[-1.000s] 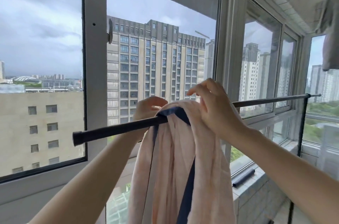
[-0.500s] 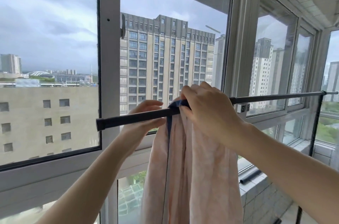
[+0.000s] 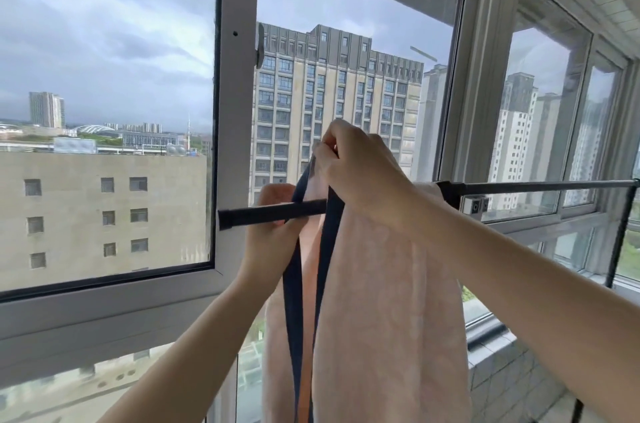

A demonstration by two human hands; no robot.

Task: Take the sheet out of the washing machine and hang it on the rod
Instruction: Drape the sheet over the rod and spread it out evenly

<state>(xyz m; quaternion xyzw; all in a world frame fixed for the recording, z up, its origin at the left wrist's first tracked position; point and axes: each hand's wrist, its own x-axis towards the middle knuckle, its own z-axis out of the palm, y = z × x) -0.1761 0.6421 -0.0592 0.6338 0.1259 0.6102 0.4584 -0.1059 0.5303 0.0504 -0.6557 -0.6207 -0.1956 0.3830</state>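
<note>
Sheet [image 3: 381, 301]: pink, navy-edged, draped over rod [image 3: 273, 211], bunched. My right hand [image 3: 360, 169]: pinching its edge, now lifted above the rod, where a moment ago it pressed on top. My left hand [image 3: 277, 232]: curled round fabric behind the rod. Judgement: hung; spreading remains.

The sheet [image 3: 388, 301] ran off the bottom edge — its lower end was out of view. It and the right hand [image 3: 360, 173] hid the rod's [image 3: 273, 211] middle; the left hand's [image 3: 277, 235] fingertips lay behind the rod.
</note>
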